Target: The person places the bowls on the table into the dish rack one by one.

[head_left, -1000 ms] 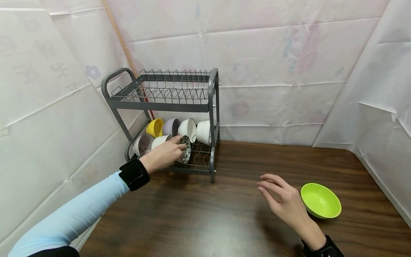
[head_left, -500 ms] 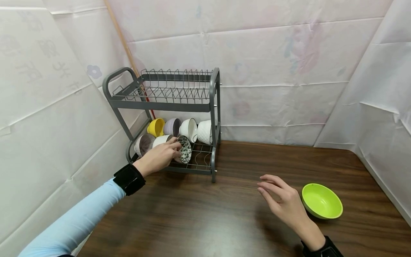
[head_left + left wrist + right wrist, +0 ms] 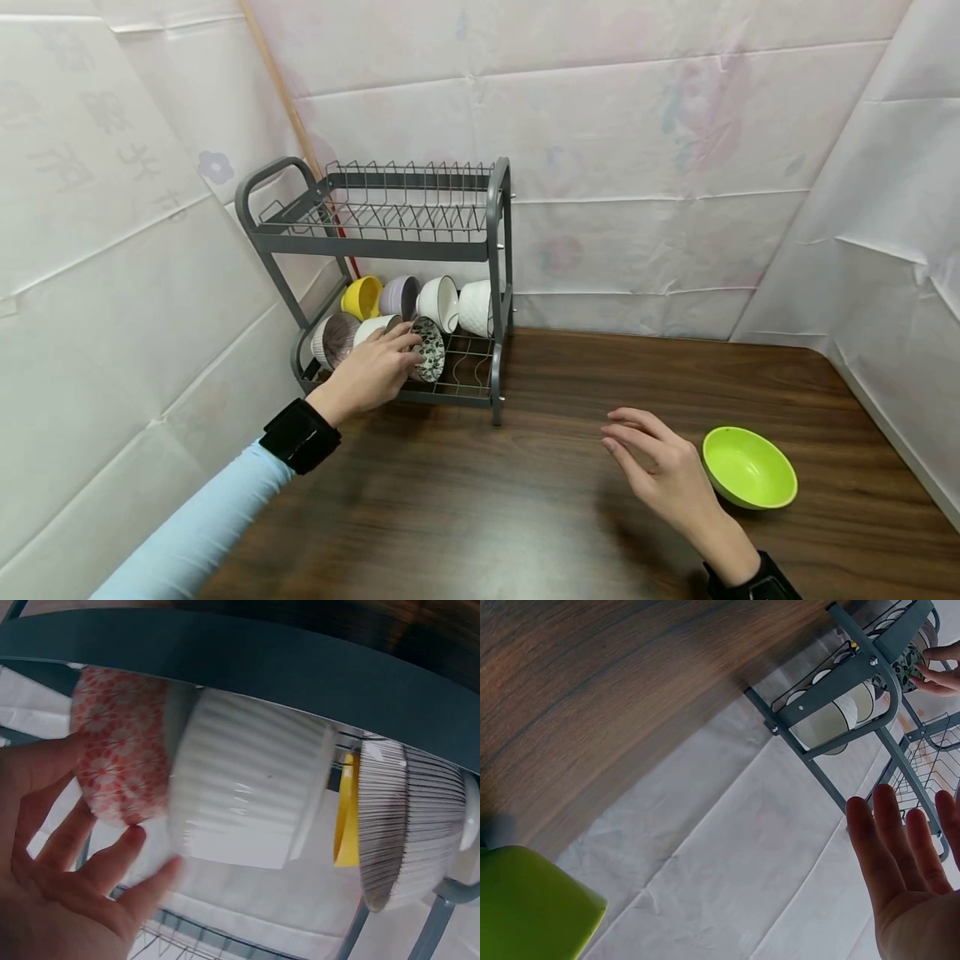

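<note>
On the rack's lower tier stands a patterned bowl (image 3: 428, 350), tipped on its side. Its inner face is black-and-white; in the left wrist view the bowl's outside (image 3: 124, 746) has pink-red flowers. My left hand (image 3: 375, 367) is just left of it, fingers spread and loosely bent, fingertips right at the bowl's side. A white ribbed cup (image 3: 247, 780) is beside that hand. Over the table, my right hand (image 3: 663, 471) hovers with relaxed fingers, holding nothing. Close to its right sits a lime green bowl (image 3: 750, 468).
The grey two-tier dish rack (image 3: 375, 248) stands at the back left. Its lower tier also bears a yellow cup (image 3: 363, 297), a lilac cup (image 3: 397, 297), two white cups (image 3: 437, 302) and a striped bowl (image 3: 335, 337). White sheeting (image 3: 637, 167) surrounds the wooden table (image 3: 480, 517).
My left hand has drawn back leftward and toward me from the patterned bowl, its fingers loosening, and more of the bowl's inner face shows. My right hand has stayed put.
</note>
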A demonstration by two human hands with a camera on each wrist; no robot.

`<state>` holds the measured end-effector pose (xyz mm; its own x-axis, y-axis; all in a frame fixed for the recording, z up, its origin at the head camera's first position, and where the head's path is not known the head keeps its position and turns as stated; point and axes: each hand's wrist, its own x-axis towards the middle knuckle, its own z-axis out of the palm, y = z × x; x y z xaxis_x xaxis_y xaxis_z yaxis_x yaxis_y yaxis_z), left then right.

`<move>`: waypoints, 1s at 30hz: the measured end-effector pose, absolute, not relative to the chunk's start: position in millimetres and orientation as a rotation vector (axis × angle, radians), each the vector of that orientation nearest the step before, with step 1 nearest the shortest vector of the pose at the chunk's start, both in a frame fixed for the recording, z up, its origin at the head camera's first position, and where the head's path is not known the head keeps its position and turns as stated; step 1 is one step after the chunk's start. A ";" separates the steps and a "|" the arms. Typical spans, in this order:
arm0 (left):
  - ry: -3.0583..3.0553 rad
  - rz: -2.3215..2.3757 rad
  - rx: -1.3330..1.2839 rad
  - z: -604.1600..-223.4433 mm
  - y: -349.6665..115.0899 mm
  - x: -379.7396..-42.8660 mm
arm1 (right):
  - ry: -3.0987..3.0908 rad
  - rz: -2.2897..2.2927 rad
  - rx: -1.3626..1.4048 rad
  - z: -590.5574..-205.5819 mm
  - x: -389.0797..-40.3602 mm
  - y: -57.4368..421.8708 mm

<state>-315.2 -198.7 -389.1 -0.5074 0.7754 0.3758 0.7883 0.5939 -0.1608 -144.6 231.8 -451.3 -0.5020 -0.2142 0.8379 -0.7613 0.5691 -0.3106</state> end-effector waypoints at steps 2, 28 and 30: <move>-2.448 -0.030 -1.192 -389.4 -196.2 -310.0 | -2.021 0.881 0.777 -452.1 -143.6 232.6; -2.494 -0.372 -0.934 -408.5 -44.5 -225.8 | -2.261 0.785 0.521 -454.5 -136.8 238.1; -2.504 -0.380 -0.932 -411.8 -38.8 -225.0 | -2.264 0.776 0.518 -454.5 -137.3 238.8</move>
